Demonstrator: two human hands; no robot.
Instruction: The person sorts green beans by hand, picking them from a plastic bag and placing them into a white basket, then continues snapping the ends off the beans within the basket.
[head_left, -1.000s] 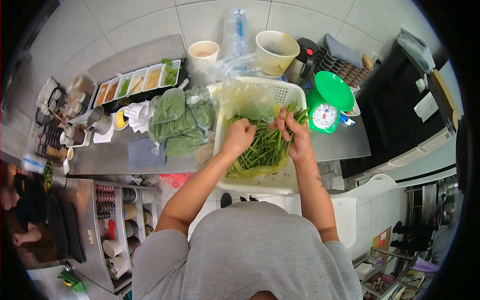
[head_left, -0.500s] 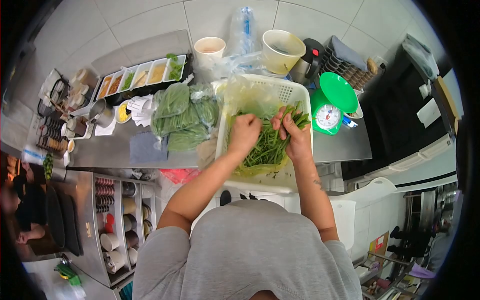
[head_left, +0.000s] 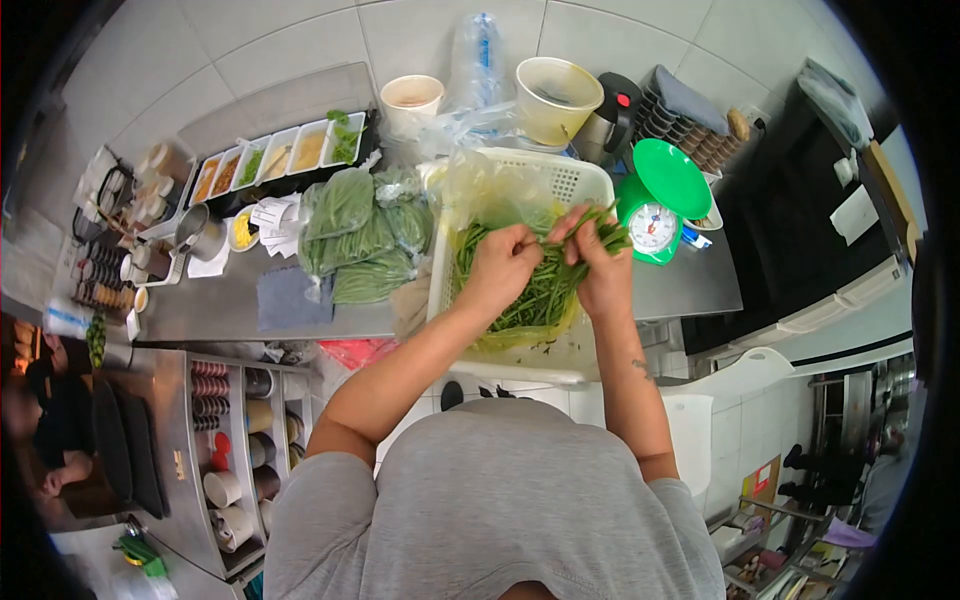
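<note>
A white plastic basket stands in front of me, lined with a clear yellowish plastic bag. Inside lies a loose heap of long green vegetable stems. Over the basket's right side, my right hand is closed around a small bundle of green stems, whose ends stick out past the fingers. My left hand is over the heap with its fingers pinched together; a green stem seems to run from its fingertips toward the right hand. Filled bags of green vegetables lie left of the basket.
Right of the basket stands a green dial scale. Behind are a yellowish tub, a white tub and a thermal jug. Topping trays, a metal pot and a blue-grey cloth are on the left.
My left hand has shifted slightly right and down. The right hand has turned a little, its bundle now reaching further right. The whole view has also moved slightly.
</note>
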